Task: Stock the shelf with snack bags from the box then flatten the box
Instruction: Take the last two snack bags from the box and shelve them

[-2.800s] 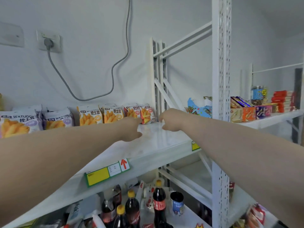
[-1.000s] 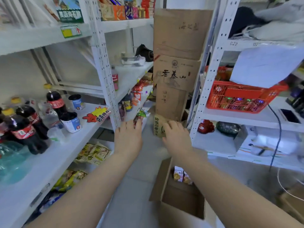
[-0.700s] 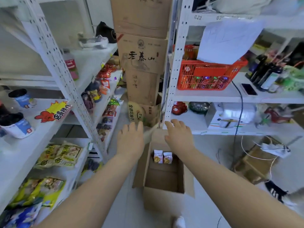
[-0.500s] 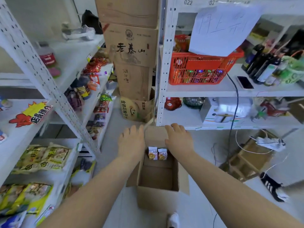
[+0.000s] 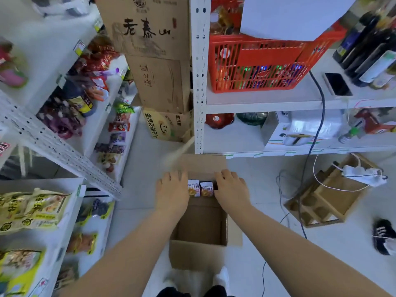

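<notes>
Over box [image 5: 194, 254]: left hand [image 5: 171, 190], right hand [image 5: 230, 187] uncurled, flanking 2 snack bags [image 5: 194, 188].

Top carton [image 5: 147, 28]: big brushed "老泰山" on the front, with a round seal above it too small to read. Low carton [image 5: 165, 125], on the floor: yellow vertical "金银花柚子汁" beside a smiley; its side print is blurred. Middle carton [image 5: 158, 82] scrawl and snack bags [image 5: 200, 188] print are unreadable.
</notes>
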